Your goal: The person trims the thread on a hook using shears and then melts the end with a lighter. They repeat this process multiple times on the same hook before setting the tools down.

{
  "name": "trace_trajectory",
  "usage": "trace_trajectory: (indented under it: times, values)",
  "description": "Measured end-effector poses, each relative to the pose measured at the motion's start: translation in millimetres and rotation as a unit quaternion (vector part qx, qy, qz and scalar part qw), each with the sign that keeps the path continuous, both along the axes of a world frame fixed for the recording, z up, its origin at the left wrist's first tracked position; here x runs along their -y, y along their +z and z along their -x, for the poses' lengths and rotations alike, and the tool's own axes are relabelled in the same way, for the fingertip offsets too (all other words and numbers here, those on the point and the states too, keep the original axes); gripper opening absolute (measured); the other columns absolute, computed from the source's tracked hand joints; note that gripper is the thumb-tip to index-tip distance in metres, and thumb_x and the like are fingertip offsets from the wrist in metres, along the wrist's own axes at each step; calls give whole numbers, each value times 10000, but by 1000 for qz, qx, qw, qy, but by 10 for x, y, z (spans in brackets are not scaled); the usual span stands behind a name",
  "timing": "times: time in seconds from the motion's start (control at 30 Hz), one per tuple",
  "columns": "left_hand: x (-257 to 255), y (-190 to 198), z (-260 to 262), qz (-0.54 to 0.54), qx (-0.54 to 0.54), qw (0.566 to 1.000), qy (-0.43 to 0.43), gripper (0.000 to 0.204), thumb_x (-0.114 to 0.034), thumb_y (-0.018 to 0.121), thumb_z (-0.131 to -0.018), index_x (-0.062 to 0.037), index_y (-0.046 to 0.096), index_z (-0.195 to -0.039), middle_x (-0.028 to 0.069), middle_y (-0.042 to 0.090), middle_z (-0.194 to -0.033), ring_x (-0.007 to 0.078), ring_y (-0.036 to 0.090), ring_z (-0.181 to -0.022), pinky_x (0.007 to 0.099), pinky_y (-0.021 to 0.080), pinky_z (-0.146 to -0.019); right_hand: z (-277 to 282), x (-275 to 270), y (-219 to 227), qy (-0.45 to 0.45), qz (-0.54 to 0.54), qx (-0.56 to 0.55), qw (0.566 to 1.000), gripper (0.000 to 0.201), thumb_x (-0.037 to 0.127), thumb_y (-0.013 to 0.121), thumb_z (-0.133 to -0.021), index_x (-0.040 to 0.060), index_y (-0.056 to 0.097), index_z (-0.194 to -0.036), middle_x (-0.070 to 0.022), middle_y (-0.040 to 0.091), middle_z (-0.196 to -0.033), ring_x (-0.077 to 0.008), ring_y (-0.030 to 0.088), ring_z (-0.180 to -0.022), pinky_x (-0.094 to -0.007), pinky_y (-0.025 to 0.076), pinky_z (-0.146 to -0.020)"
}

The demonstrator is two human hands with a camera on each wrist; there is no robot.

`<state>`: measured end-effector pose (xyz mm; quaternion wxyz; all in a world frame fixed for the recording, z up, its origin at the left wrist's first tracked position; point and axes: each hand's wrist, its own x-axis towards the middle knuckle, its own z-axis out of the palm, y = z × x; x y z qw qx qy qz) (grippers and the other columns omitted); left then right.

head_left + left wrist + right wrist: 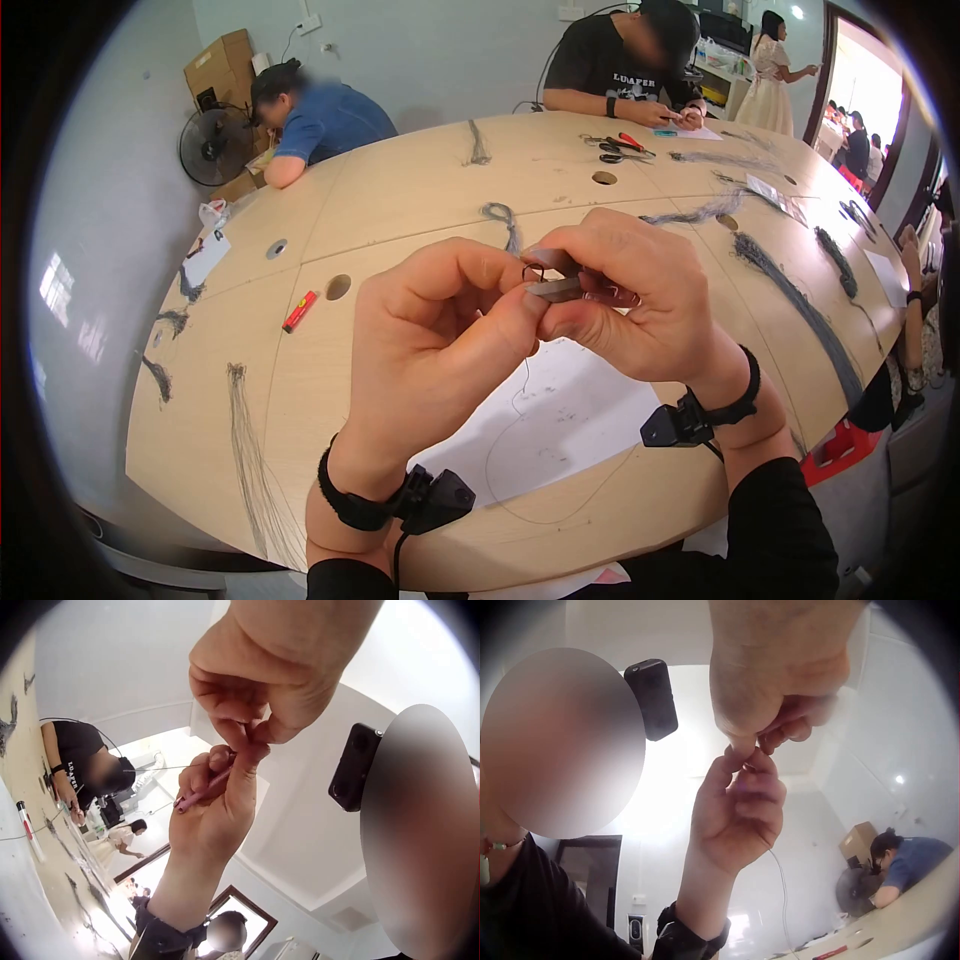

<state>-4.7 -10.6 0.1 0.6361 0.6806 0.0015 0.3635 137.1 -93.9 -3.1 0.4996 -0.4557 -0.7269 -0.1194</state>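
Pink and slim, the rod (202,793) lies slantwise in my right hand (640,300), one end in the curled palm and the other up at the fingertips. From above, its long axis runs roughly sideways to me, out of the right palm towards my left hand (430,340). My right fingers are curled well in around it, thumb and forefinger nearly closed. Right at their tips sits a grey flat piece (556,289), pointing across at my left thumb; I cannot tell whether it is part of the rod. The small dark loop (534,272) is just beyond, at my left finger and thumb, which look pinched together on it, though my skin hides exactly where they grip. So the loop is nearer my left hand, and the rod comes to it from the right; I judge that this crosswise line, tip to loop, matters most. Both hands are raised in front of me, fingertips meeting above the white sheet (590,420). Below them a thin thread (488,475) curves over the sheet and onto the tabletop (330,400).
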Motion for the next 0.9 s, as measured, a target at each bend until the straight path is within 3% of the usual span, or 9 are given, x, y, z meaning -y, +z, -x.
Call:
trace_trajectory:
  times: [0.1,0.27,0.6,0.73,0.8,0.83,0.9]
  values:
    - [-11,-9,-3,3,13,1000,-14,45,8,525,-738,29,525,-777,34,552,-699,48,502,-618,157,396,-534,-32,-23,-24,0,-19,20,1000,335,281,648,-659,12,558,-837,-31,515,-643,-99,424,-494,-192,346,-436]
    - [-22,15,18,-4,-30,1000,0,46,8,525,-731,32,528,-770,37,554,-697,53,508,-616,158,401,-535,-23,-34,-28,-4,-38,39,998,322,262,645,-661,9,557,-840,-41,521,-637,-113,438,-496,-200,361,-438]
    - [-25,3,23,-23,-14,1000,-3,45,7,526,-731,31,534,-768,29,554,-686,33,488,-594,148,380,-510,-3,-13,-9,12,-41,43,998,310,258,621,-691,-4,559,-846,-64,539,-642,-140,494,-528,-223,392,-466]
    - [18,14,14,-16,-2,1000,19,38,4,541,-728,20,540,-762,19,550,-673,25,478,-571,140,365,-489,-23,6,6,18,-50,64,997,334,267,635,-676,-6,554,-851,-46,528,-649,-106,472,-527,-200,371,-471]
    - [29,10,10,-20,-1,999,31,35,1,548,-726,15,543,-758,16,550,-669,22,477,-564,138,362,-482,-8,74,19,19,37,-59,997,293,204,650,-682,-12,548,-853,-15,505,-656,-58,424,-529,-169,333,-472]
    - [25,-4,-2,-36,2,998,46,31,-1,553,-724,12,544,-751,11,548,-663,19,474,-557,136,359,-475,6,93,25,18,36,-59,997,293,204,650,-682,-12,548,-853,-15,505,-656,-58,424,-529,-169,333,-472]
    - [20,-21,-28,-52,5,997,61,27,-3,559,-723,8,546,-745,5,546,-656,16,471,-550,135,355,-469,27,125,34,92,90,-193,973,197,85,614,-686,-12,541,-841,10,480,-663,-24,373,-536,-151,298,-469]
